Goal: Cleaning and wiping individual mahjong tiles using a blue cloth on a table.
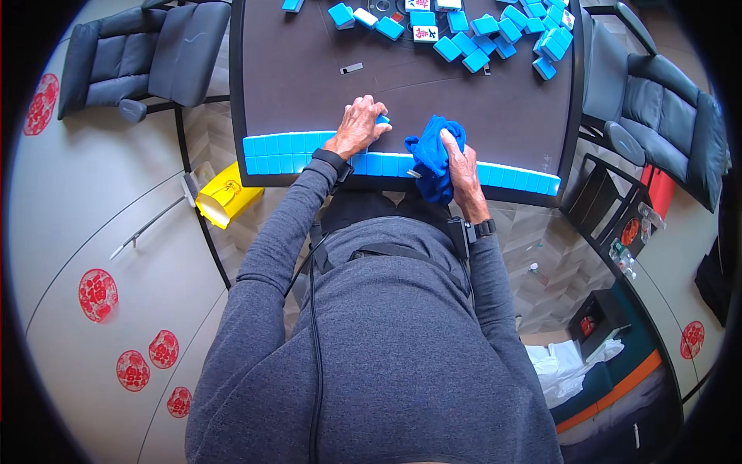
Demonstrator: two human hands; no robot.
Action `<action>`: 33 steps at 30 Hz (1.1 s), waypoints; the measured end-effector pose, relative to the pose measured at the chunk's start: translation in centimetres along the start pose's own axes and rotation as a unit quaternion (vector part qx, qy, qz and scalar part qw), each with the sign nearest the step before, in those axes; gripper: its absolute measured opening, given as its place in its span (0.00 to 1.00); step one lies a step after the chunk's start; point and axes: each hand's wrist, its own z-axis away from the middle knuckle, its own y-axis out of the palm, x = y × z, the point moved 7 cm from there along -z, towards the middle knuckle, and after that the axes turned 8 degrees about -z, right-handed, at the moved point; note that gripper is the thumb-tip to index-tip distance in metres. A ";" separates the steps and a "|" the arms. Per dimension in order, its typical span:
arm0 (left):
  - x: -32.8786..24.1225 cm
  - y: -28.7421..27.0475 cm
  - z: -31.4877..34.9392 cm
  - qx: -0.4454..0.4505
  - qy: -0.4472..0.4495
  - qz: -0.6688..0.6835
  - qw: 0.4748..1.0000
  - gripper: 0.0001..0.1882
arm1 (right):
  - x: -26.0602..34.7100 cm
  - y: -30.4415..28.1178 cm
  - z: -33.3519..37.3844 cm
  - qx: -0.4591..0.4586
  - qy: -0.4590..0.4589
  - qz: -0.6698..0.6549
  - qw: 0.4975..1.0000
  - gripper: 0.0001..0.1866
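My left hand (359, 126) is closed on a blue-backed mahjong tile (382, 119), mostly hidden by the fingers, just above the row. In my right hand (462, 172) is a bunched blue cloth (434, 155), which hangs over the tile row. Along the table's near edge runs a long row of blue-backed mahjong tiles (274, 155). Its left part is two tiles deep; to the right of the cloth a single line (516, 178) shows. The cloth hides part of the row.
Loose mahjong tiles (485, 25) lie scattered at the far side of the dark mahjong table (301, 77), a few face up. Grey armchairs stand at left (147, 58) and right (641, 108). A yellow bin (229, 196) is on the floor at the left, near the table's corner.
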 end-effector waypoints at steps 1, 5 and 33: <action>0.1 0.1 -0.2 -0.004 -0.001 0.009 1.000 0.21 | 0.2 0.2 0.0 0.004 -0.010 -0.003 1.000 0.22; 0.1 0.0 -0.6 -0.009 -0.026 0.090 0.996 0.20 | 0.3 0.4 0.0 -0.002 0.003 -0.009 1.000 0.22; -0.3 1.2 2.0 0.083 0.002 0.032 0.996 0.21 | 0.6 0.2 -0.9 0.011 -0.016 0.017 1.000 0.22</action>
